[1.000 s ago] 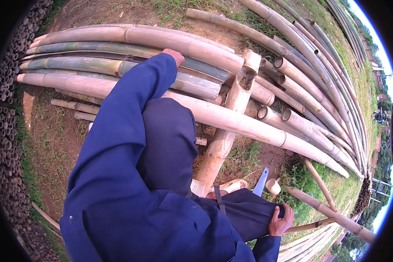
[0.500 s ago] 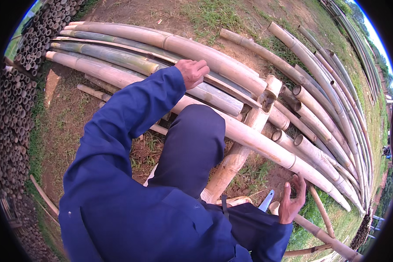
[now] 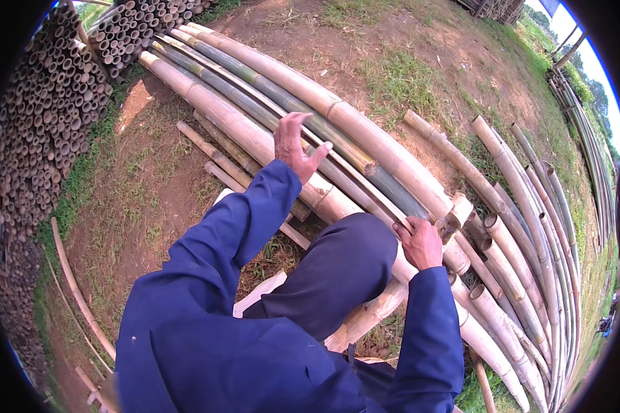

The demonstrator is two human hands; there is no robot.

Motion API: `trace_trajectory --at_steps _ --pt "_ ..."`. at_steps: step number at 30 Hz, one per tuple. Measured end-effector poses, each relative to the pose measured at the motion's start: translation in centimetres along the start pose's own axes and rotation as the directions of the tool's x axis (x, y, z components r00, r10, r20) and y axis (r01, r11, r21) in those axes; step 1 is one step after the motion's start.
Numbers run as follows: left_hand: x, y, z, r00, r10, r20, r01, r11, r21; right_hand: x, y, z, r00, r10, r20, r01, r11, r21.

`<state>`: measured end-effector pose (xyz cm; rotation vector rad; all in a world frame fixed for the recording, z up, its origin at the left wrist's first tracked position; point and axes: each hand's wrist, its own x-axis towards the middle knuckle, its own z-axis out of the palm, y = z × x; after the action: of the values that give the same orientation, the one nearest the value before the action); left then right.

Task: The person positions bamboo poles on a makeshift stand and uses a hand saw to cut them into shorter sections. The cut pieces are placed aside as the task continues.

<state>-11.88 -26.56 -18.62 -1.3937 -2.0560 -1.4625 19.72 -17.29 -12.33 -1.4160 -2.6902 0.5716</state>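
My right hand is closed around the near end of a long, thin split bamboo strip. The strip lies lengthwise among whole bamboo poles in front of me. My left hand hovers over the same row, fingers and thumb apart, with nothing in it. A thick pale pole runs under that hand and past my bent knee. On the far side lies another thick pole, with a green pole beside it. Beneath them, a stout bamboo crosspiece has a notched end by my right hand.
Many bamboo poles are spread on the right. A tall stack of cut bamboo stands on the left, its round ends showing. Thinner pieces rest on the dirt and grass near my left forearm. A long curved strip lies farther left.
My right hand has come up from the lower right onto the strip's end. My left hand has opened. The view has turned, and the saw blade seen before is now out of sight.
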Motion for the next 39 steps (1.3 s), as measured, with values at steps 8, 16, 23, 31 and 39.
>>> trace_trajectory --at_steps 8,16,23,31,39 --pt "5.8 -14.0 1.5 0.311 -0.906 0.288 0.85 0.129 -0.511 -1.3 2.2 5.0 0.938 -0.145 -0.314 0.095 0.981 -0.171" --pt "-1.1 -11.1 3.0 0.326 -0.888 0.324 0.783 0.062 -0.618 -6.0 8.3 5.4 0.908 -0.151 -0.392 0.152 0.988 -0.028" --pt "-2.0 -10.5 1.7 0.259 -0.879 0.4 0.788 -0.047 -0.614 -7.3 8.1 6.1 0.933 -0.149 -0.329 0.143 0.989 -0.042" --pt "-3.3 -11.4 2.8 0.274 -0.888 0.369 0.826 0.021 -0.563 -7.7 9.0 6.6 0.914 -0.175 -0.367 0.182 0.983 -0.014" --pt "-2.3 -11.7 3.0 0.319 -0.861 0.396 0.724 -0.048 -0.688 -6.0 7.5 5.4 0.874 -0.216 -0.435 0.222 0.974 -0.039"
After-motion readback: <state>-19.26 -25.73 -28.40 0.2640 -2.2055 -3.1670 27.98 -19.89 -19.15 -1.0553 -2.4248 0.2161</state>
